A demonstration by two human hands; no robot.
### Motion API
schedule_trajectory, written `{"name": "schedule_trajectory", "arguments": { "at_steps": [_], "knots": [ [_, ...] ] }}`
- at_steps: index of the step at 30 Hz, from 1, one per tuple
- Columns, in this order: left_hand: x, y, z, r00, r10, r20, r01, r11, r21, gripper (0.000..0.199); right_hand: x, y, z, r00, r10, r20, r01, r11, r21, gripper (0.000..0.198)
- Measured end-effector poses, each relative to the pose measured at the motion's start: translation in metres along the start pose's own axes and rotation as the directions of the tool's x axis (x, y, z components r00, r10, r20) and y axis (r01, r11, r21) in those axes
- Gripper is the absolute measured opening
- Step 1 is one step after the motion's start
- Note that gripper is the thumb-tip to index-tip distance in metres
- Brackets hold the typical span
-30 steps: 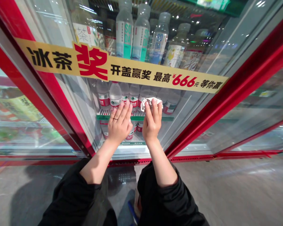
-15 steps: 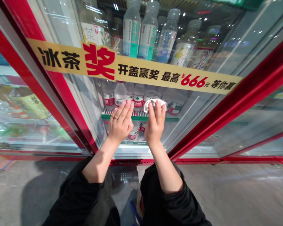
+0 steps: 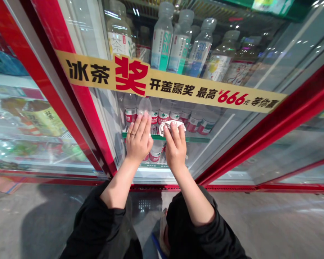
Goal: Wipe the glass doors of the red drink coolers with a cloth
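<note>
My left hand (image 3: pixel 139 142) lies flat against the glass door (image 3: pixel 104 115) of a drinks cooler, fingers stretched out side by side, a ring on one of them. To its right, my right hand (image 3: pixel 176 151) presses a crumpled white cloth (image 3: pixel 167 124) with dark marks to the same glass under its fingertips; it could be cloth or tissue. Behind the glass, water bottles (image 3: pixel 130 110) with red labels stand on a green-edged shelf (image 3: pixel 198 139). Part of that shelf is hidden by my hands.
A yellow printed strip (image 3: pixel 156 85) crosses the door above my hands. Soda bottles (image 3: pixel 162 43) and tea bottles (image 3: pixel 118 34) stand on the upper shelf. Red frames (image 3: pixel 264 126) border the door. My knees are bent close to it above the grey floor (image 3: pixel 286 223).
My right hand and the cloth have slid slightly down and left on the glass. My left hand stays flat, nearly in place. The camera view has shifted a little.
</note>
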State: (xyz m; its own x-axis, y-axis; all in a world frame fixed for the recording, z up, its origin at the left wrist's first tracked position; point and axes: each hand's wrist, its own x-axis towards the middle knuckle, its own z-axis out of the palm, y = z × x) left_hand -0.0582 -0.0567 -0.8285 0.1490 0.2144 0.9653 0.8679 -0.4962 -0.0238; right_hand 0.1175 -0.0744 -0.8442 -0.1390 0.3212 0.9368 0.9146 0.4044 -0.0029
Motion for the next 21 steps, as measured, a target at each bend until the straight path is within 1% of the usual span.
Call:
{"name": "schedule_trajectory", "arguments": {
  "at_steps": [2,3,5,6,8,10,12,14,16,18,21],
  "knots": [
    [0.000,0.000,0.001,1.000,0.009,-0.008,-0.009,1.000,0.023,0.077,0.007,-0.006,0.000,0.993,-0.084,0.084,0.081,0.996,0.039,0.052],
    [0.000,-0.001,0.001,1.000,0.013,-0.005,-0.013,0.999,0.030,0.076,0.014,-0.006,-0.002,0.988,-0.116,0.098,0.111,0.992,0.054,0.052],
    [0.000,-0.001,0.000,1.000,0.023,0.005,-0.023,0.999,0.029,0.075,0.028,-0.002,-0.006,0.987,-0.139,0.078,0.135,0.989,0.053,0.051],
    [0.000,-0.001,0.000,1.000,0.030,0.006,-0.030,0.999,0.022,0.076,0.034,0.002,-0.009,0.990,-0.129,0.053,0.127,0.991,0.036,0.052],
    [0.000,-0.002,-0.001,0.999,0.042,0.003,-0.042,0.999,0.007,0.077,0.039,0.011,-0.015,0.997,-0.070,-0.017,0.070,0.997,-0.021,0.057],
    [0.000,-0.002,0.000,0.999,0.047,-0.007,-0.047,0.999,0.006,0.079,0.034,0.017,-0.018,0.996,0.005,-0.092,-0.010,0.998,-0.061,0.064],
    [-0.001,-0.003,0.002,0.999,0.048,-0.017,-0.047,0.999,0.013,0.080,0.022,0.017,-0.017,0.991,0.031,-0.130,-0.037,0.998,-0.043,0.072],
    [-0.002,-0.004,0.005,0.998,0.051,-0.021,-0.051,0.998,0.022,0.080,0.012,0.013,-0.013,0.995,-0.016,-0.099,0.017,1.000,0.013,0.076],
    [-0.004,-0.004,0.009,0.998,0.055,-0.023,-0.055,0.998,0.028,0.079,0.007,0.007,-0.009,0.995,-0.076,-0.058,0.080,0.995,0.057,0.078],
    [-0.006,-0.005,0.012,0.998,0.053,-0.026,-0.052,0.998,0.029,0.079,0.011,0.005,-0.006,0.993,-0.116,-0.023,0.118,0.990,0.081,0.075],
    [-0.009,-0.006,0.015,0.999,0.038,-0.017,-0.037,0.999,0.030,0.079,0.024,0.013,-0.009,0.987,-0.149,0.056,0.143,0.983,0.112,0.069]
  ]
}}
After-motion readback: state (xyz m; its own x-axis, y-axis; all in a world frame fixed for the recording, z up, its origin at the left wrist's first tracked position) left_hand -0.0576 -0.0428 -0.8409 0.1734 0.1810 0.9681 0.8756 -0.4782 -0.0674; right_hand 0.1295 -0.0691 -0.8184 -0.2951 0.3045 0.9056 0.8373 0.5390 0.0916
